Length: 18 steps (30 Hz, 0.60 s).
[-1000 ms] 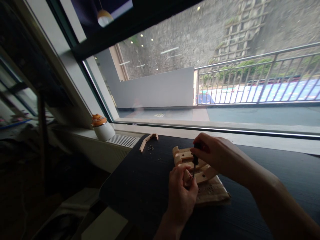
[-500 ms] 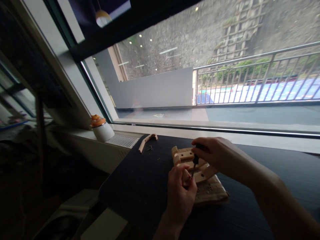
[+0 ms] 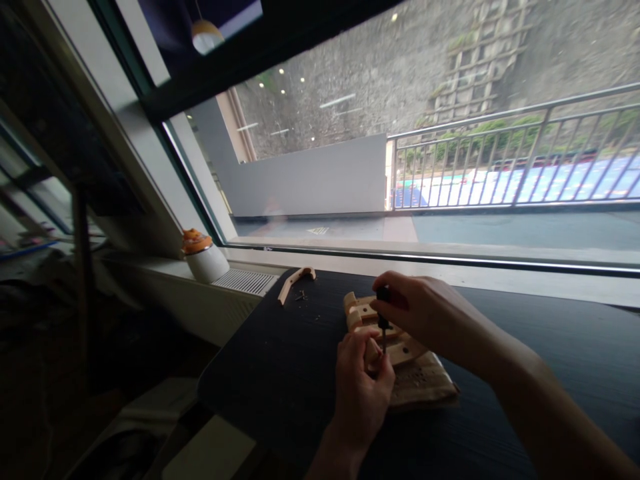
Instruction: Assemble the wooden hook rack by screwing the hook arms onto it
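Note:
My right hand (image 3: 407, 300) is closed round the black handle of a screwdriver (image 3: 383, 322), whose shaft points down. The tip meets a curved wooden piece (image 3: 371, 355) beside my left thumb; the exact contact is hidden by my fingers. With fingers and thumb my left hand (image 3: 361, 380) grips that wooden piece from the near side. Beneath lies a brown wooden board (image 3: 425, 383) with small marks on it. More pale curved wooden pieces (image 3: 356, 319) with dark holes rest across its far part.
On the dark table (image 3: 260, 360), a loose curved wooden piece (image 3: 295, 283) lies at the far left corner near several small screws (image 3: 301, 295). A white jar with an orange top (image 3: 204, 257) stands on the sill beside a vent (image 3: 245, 281). The window runs along the far side.
My right hand and the screwdriver handle have shifted left, bringing the screwdriver nearer to upright. My left hand stays in place on the wooden piece.

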Each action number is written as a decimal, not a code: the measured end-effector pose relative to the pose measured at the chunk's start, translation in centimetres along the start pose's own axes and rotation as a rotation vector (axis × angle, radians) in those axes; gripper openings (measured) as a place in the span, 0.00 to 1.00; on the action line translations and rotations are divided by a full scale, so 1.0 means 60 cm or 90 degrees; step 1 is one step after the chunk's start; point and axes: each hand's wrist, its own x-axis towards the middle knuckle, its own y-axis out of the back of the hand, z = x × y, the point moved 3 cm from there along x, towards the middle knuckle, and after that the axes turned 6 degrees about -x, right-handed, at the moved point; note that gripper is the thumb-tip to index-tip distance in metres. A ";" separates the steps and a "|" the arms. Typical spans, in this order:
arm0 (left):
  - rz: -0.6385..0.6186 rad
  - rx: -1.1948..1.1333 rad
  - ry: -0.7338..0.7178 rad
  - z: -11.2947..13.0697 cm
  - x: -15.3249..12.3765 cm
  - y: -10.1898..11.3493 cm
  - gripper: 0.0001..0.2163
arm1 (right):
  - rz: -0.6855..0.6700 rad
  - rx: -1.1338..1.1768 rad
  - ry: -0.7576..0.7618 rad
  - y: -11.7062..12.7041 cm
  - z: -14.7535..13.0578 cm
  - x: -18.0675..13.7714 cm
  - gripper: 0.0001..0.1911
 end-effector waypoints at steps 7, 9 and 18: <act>-0.004 0.011 0.000 -0.005 -0.002 -0.002 0.16 | -0.060 0.112 0.062 0.009 -0.025 -0.005 0.14; -0.005 0.012 0.001 -0.007 -0.002 -0.003 0.17 | -0.065 0.130 0.060 0.009 -0.024 -0.004 0.12; -0.004 -0.007 0.008 0.001 0.001 0.000 0.17 | -0.012 0.050 0.007 -0.001 -0.005 0.000 0.12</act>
